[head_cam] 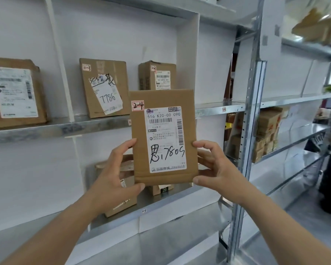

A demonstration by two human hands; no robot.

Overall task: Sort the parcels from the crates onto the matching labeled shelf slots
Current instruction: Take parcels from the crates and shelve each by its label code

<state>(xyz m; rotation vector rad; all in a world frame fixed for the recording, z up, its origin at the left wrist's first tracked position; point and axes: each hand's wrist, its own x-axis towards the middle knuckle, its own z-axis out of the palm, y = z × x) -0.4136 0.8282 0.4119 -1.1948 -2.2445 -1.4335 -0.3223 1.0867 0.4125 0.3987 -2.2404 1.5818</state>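
- We are holding a flat cardboard parcel [163, 137] upright in front of the shelves, label side facing us, lifted clear of any shelf.
- Our left hand [113, 169] is gripping the parcel's lower left edge, thumb on the bottom corner, a fingertip on the side edge, remaining fingers curling behind.
- Our right hand [216, 167] is gripping the lower right edge the same way, thumb at the bottom corner, fingers curling round the side and back.
- The parcel's white label [165, 139] is showing printed "516 K20-00 090", barcodes, and handwritten black marks ending "17805".
- A small red-bordered sticker [137, 105] at the parcel's top left is reading "2-4".
- Behind it, the upper shelf [46, 129] is carrying three boxes standing upright: a large one at the left [15, 92], a middle one marked "7786" [104, 87], and a smaller one [157, 75] just above the held parcel's top edge.
- The lower shelf [161, 201] is holding more boxes [122, 197], mostly hidden by our hands and the parcel.
- A metal upright [250, 121] is standing to the right, with stacked cartons [266, 134] on the neighbouring rack beyond it.
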